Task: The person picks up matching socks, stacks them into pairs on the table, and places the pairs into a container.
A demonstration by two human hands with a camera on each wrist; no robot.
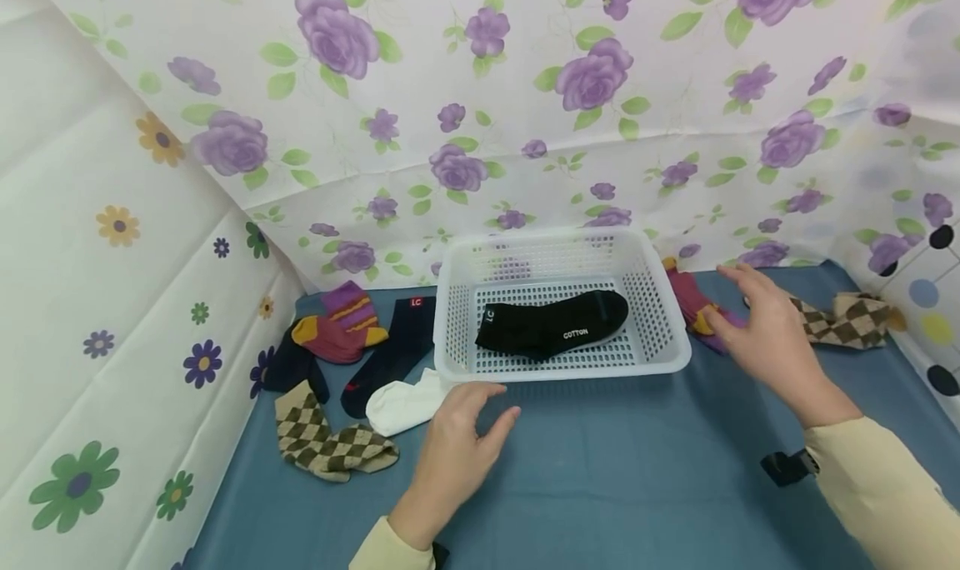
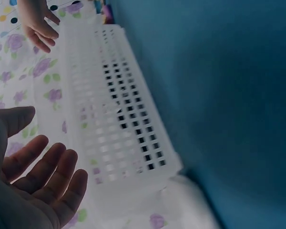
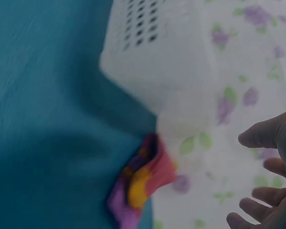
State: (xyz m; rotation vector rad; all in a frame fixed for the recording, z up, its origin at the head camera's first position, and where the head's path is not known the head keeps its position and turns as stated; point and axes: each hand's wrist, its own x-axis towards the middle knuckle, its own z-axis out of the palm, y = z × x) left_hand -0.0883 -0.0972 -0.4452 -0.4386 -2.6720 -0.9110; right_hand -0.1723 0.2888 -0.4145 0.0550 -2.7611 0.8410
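In the head view, my left hand [image 1: 453, 445] is held before the front left of a white plastic basket [image 1: 562, 376], thumb and fingers apart with nothing between them. Inside the basket lies a black sock [image 1: 555, 324] lettered "COTTON" and "LC". My right hand [image 1: 772, 345] hovers to the right of the basket, fingers spread and holding nothing. Beneath its fingertips in that view lies a maroon, purple and yellow sock [image 1: 686, 291], also seen beside the basket's corner in the right wrist view. By my left hand is a white sock [image 1: 405, 403], partly hidden by the fingers.
Left of the basket lie a brown-and-beige argyle sock [image 1: 330, 441], a navy sock [image 1: 393, 345] with a red tag, and a maroon and purple striped sock [image 1: 341, 324] over dark fabric. Another argyle sock [image 1: 855, 320] lies far right. Flowered sheeting [image 1: 465, 70] walls the blue surface [image 1: 600, 470].
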